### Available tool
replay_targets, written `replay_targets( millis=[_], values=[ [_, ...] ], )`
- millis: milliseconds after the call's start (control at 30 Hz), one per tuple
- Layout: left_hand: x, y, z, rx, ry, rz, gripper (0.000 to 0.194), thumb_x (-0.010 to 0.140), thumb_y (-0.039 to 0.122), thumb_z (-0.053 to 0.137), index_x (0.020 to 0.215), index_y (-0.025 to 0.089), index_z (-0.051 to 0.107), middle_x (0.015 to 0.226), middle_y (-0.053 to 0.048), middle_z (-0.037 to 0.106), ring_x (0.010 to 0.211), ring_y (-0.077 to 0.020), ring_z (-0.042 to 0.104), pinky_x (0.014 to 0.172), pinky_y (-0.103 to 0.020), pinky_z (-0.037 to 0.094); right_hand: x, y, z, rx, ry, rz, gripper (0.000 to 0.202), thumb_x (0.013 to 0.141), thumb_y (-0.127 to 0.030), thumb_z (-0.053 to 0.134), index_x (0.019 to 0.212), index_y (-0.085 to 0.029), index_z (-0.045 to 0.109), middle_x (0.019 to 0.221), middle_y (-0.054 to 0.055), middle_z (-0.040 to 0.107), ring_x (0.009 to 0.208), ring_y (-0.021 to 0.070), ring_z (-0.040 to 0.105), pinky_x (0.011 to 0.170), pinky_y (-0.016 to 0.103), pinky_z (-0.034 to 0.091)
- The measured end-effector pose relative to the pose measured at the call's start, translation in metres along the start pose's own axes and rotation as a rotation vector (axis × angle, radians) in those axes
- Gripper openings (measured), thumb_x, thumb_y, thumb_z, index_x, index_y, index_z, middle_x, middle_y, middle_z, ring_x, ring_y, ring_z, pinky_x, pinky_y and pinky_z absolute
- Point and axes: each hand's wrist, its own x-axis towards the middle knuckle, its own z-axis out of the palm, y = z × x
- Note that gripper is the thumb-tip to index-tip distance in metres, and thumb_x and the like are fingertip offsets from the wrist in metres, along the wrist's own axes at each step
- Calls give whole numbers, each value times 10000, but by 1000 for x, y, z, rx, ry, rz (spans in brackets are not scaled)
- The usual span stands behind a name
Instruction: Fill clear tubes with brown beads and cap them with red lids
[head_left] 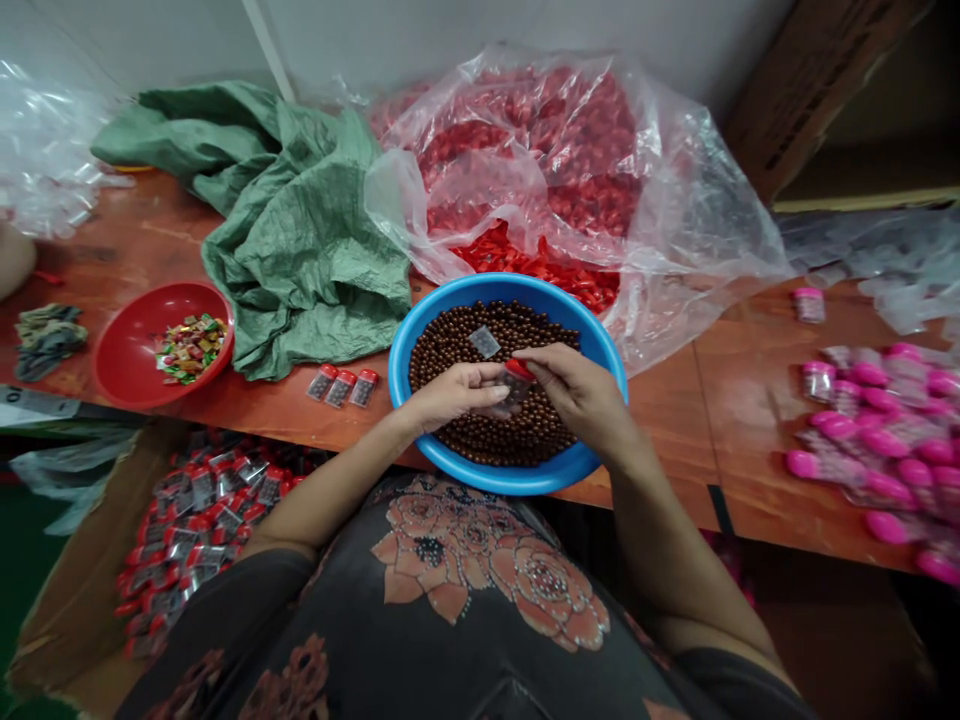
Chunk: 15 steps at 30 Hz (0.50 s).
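Observation:
A blue basin full of small brown balls stands at the table's front edge. Over it, my left hand holds a small clear container by its side. My right hand pinches the red cap at the top of that same container. A clear square piece lies on the balls behind my left hand. To the left of the basin, three small red-capped containers lie side by side on the table.
Behind the basin spreads a clear plastic bag of red caps. A green sack and a red bowl of wrapped pieces are at left. Pink-capped containers lie at right. Below left, a carton holds red-capped containers.

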Motion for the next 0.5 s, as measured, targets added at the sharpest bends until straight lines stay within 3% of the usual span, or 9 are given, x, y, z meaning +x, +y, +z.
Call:
replay_targets(
  millis=[233, 400, 500],
  values=[
    [-4, 11, 4, -48, 26, -7, 394, 766, 292, 752, 1138, 171, 708, 1042, -84, 727, 885, -157, 688, 874, -336, 544, -1, 1, -2, -84, -79, -121, 407, 968, -342, 505, 1372, -322, 538, 1202, 78, 652, 1104, 232, 620, 971, 444, 504],
    [-3, 12, 8, -128, 81, 10, 372, 767, 217, 733, 1130, 144, 701, 1011, -78, 728, 829, -140, 688, 806, -278, 549, -2, -1, 4, -279, -98, -176, 852, 768, -511, 747, 1473, -234, 356, 1323, 151, 558, 1204, 311, 558, 989, 490, 495],
    [1, 10, 11, -166, 162, 28, 262, 841, 283, 685, 1050, 126, 706, 915, -79, 728, 767, -123, 676, 728, -233, 544, -2, 0, 10, -320, -40, -196, 736, 817, -480, 698, 1430, -223, 385, 1285, 148, 585, 1170, 300, 579, 971, 481, 499]
  ],
)
